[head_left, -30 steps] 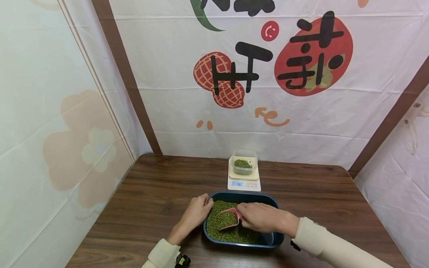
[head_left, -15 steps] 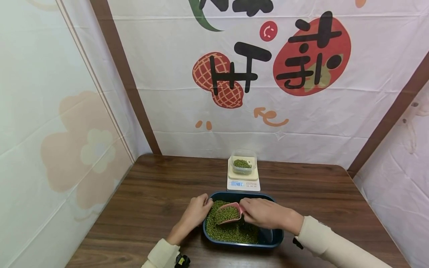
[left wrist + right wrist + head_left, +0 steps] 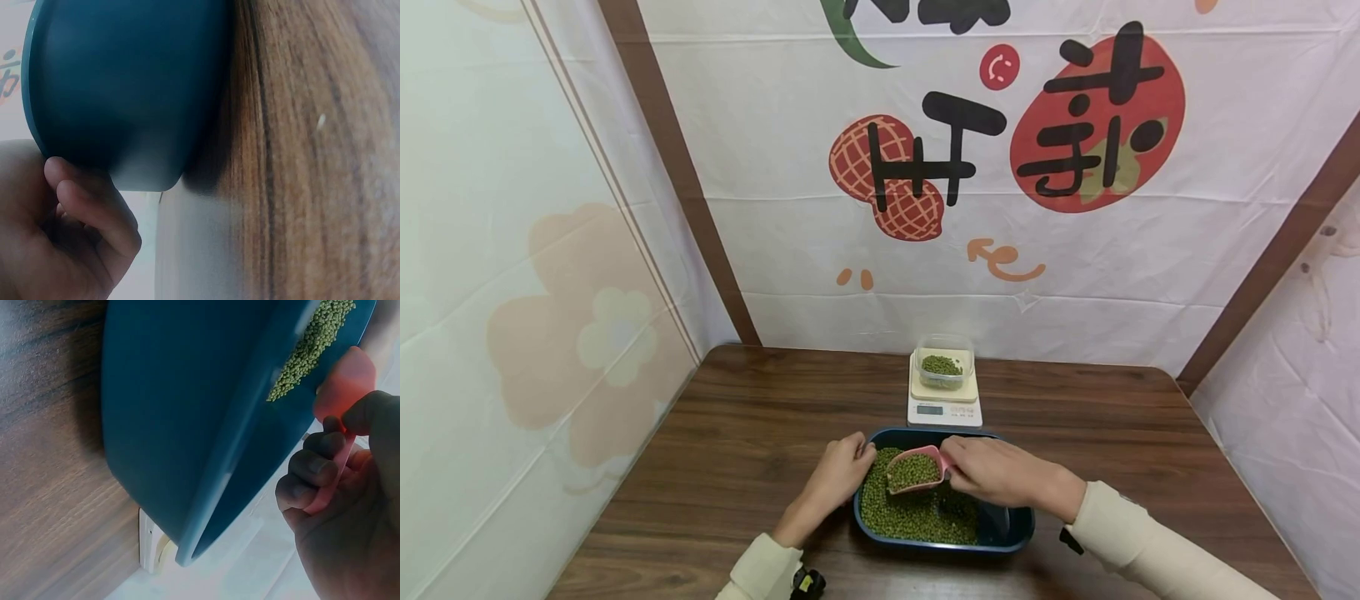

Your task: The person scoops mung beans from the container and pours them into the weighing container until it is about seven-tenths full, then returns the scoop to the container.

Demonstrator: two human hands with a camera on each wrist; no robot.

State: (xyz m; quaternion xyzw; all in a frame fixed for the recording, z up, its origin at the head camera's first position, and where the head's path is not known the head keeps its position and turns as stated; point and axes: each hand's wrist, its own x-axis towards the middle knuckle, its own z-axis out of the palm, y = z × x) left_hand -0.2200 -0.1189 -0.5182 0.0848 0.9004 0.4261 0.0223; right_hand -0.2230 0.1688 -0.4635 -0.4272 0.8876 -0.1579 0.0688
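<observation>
A dark blue oval basin (image 3: 943,547) holds a bed of green mung beans (image 3: 913,521), heaped toward its left side. At the basin's left end, my left hand (image 3: 835,473) grips the rim; in the left wrist view the thumb and a curled finger (image 3: 94,209) meet at the edge. My right hand (image 3: 1003,472) holds a pink scoop (image 3: 933,452) by its handle, fingers wrapped round it as the right wrist view shows. The scoop is full of beans and sits over the basin's far left part, its mouth facing left.
Just behind the basin stands a white kitchen scale (image 3: 943,414), its display dark. On it rests a clear plastic box (image 3: 958,342) with a small heap of beans. Everything is on a brown wooden table (image 3: 775,400), with a printed cloth (image 3: 790,208) hanging behind.
My right hand has raised the loaded scoop and shifted it toward the basin's far side. The scale's lit display has gone dark. My left hand stays at the rim.
</observation>
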